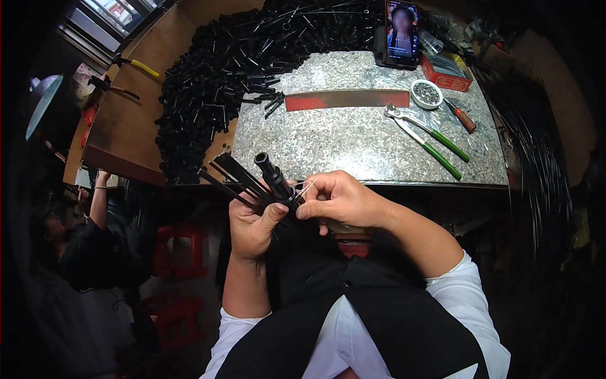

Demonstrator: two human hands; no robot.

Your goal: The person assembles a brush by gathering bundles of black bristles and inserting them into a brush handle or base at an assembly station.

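Note:
My left hand [251,230] is closed around a black tube [271,174] with a round open top, and around several long, flat black ribs [235,172] fanning out to the left, like those of an umbrella frame. My right hand [346,201] pinches a thin, pale wire [307,188] against the tube's collar, its thumb and forefinger close to my left thumb. Both hands are just off the near edge of the stone-topped table [341,145]. The lower ends of the ribs are lost against my dark clothing.
A large heap of black tubular parts [196,95] covers the table's left and back. Around the right side are green-handled pincers [435,140], a screwdriver [464,119], a white bowl [413,95], a red box [449,81] and a phone [401,38]. Another person [95,234] sits at far left.

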